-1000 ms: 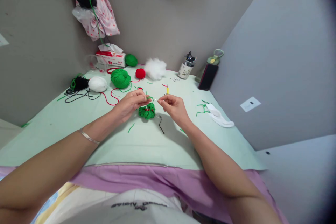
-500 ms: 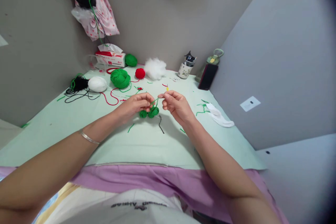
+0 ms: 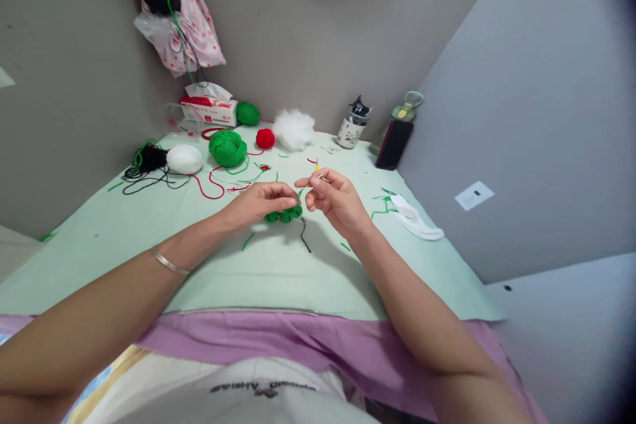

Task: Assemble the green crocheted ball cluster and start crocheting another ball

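My left hand [image 3: 271,200] is closed in a pinch on a strand of green yarn [image 3: 299,195], which sticks up by the thumb tip. Below those fingers hangs a small bumpy green yarn piece [image 3: 287,214], its upper part hidden by the hand. My right hand [image 3: 328,195] is close by on the right, thumb and forefinger pressed together. Between them shows a thin, pale needle-like stick [image 3: 322,177], mostly covered by the fingers. Just behind this hand is a small yellow thing [image 3: 317,167], partly hidden. A short black yarn piece [image 3: 305,236] lies on the table below.
Green [image 3: 227,148], white [image 3: 184,159] and red [image 3: 265,139] yarn balls lie at the back left, near a tissue box [image 3: 213,112]. White stuffing [image 3: 294,130], a jar [image 3: 350,130] and a phone [image 3: 394,145] against a bottle stand behind. White cloth [image 3: 416,218] lies right.
My left hand has turned and moved slightly right, its thumb now up against the green yarn. The green piece sits more under the fingers. A pale stick now shows above my right fingers.
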Demonstrator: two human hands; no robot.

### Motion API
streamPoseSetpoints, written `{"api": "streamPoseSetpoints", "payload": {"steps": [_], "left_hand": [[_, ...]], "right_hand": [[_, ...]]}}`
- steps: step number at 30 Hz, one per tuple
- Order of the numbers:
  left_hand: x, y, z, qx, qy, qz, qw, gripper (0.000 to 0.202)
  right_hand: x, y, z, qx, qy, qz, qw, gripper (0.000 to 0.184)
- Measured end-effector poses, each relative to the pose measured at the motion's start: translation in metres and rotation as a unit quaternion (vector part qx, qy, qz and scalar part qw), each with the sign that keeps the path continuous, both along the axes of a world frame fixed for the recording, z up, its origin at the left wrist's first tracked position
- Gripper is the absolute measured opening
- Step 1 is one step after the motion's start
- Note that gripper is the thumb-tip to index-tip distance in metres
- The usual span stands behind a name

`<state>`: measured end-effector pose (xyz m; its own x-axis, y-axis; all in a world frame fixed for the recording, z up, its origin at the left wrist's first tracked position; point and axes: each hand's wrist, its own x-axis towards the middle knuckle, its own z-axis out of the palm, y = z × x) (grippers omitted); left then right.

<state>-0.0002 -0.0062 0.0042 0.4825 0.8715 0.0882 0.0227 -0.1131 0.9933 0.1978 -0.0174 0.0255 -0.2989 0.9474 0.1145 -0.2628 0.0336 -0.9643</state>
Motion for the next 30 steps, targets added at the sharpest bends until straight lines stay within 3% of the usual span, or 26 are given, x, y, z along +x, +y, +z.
{"api": "streamPoseSetpoints", "payload": {"steps": [5,10,14,17,21,24,30], "left_hand": [[-0.005,0.003,0.001,0.067,0.063,0.069,0.993,0.025],[-0.001,-0.003,0.001,0.105,0.092,-0.012,0.990,0.042],[0.007,-0.007,-0.005,0.139,0.091,-0.027,0.986,0.023],[0.009,-0.006,-0.009,0.094,0.060,0.000,0.994,0.021],[0.009,-0.006,-0.007,0.049,0.001,-0.058,0.997,0.030],[0.009,-0.007,-0.005,0.042,0.003,-0.081,0.996,0.033],[0.007,-0.006,-0.004,0.033,0.031,-0.064,0.997,0.035]], "right_hand": [[0.005,0.004,0.001,-0.019,0.026,0.003,0.999,0.037],[0.005,0.004,0.002,0.001,0.036,0.000,0.999,0.033],[0.003,0.003,0.002,0.003,0.037,0.020,0.999,0.033],[0.003,0.002,0.002,0.009,0.040,0.014,0.999,0.033],[0.003,0.002,0.002,0.013,0.034,0.013,0.999,0.033],[0.004,0.003,0.001,0.016,0.031,0.007,0.999,0.032],[0.008,0.008,-0.001,0.012,0.038,-0.035,0.999,0.033]]}}
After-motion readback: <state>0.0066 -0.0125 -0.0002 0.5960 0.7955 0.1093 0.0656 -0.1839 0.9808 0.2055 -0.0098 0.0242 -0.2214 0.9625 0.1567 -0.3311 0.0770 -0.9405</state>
